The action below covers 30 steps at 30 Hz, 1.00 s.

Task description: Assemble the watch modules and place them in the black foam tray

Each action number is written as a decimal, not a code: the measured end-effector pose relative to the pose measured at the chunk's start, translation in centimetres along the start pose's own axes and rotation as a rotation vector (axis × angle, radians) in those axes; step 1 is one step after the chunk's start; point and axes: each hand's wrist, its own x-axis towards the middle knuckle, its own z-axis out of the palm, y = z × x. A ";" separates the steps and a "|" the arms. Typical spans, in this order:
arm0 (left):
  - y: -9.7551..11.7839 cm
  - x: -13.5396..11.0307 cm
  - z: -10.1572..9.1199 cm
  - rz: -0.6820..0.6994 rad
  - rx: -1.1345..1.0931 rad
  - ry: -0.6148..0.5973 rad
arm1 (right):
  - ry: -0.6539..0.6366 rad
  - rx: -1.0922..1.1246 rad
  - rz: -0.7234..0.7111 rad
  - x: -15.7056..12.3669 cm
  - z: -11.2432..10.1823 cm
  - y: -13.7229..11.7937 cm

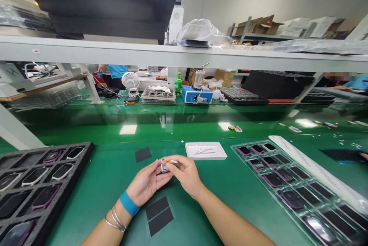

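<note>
In front of me, above the green bench, my left hand (148, 180) holds a small open smartwatch case (164, 167) with a purple and white frame, its inner parts showing. My right hand (185, 175) meets it from the other side, thumb and fingers pinching a thin yellow-and-white piece (171, 161) at the top of the case. Fingers partly cover both parts, and whether the piece is joined to the case I cannot tell. Just beyond my right hand lies a white tray (206, 151) with tweezers (204, 151) and tiny bits in it.
A black foam tray (54, 196) of watch cases stands left. On the right lies a clear plastic tray (287, 179) with watch parts and black pads. Black sheets (159, 215) lie near me. Watch parts (235, 128) sit on the green strip behind. A shelf beam (184, 55) crosses overhead.
</note>
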 end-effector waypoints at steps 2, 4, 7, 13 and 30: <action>0.4 0.0 0.1 0.078 -0.033 0.040 | 0.001 -0.121 -0.092 -0.1 0.0 -0.2; 1.0 -0.1 0.1 0.149 -0.052 0.075 | 0.010 -0.186 -0.165 -0.1 0.0 -0.3; 1.8 -0.3 -0.1 0.193 -0.023 0.030 | 0.016 -0.196 -0.232 -0.2 0.0 -0.5; 2.4 -1.0 -0.3 0.191 0.048 -0.111 | 0.041 -0.049 -0.142 -0.1 0.2 -0.4; 2.4 -1.3 -0.5 0.231 0.233 -0.046 | -0.015 -0.097 -0.036 -0.2 0.4 -0.4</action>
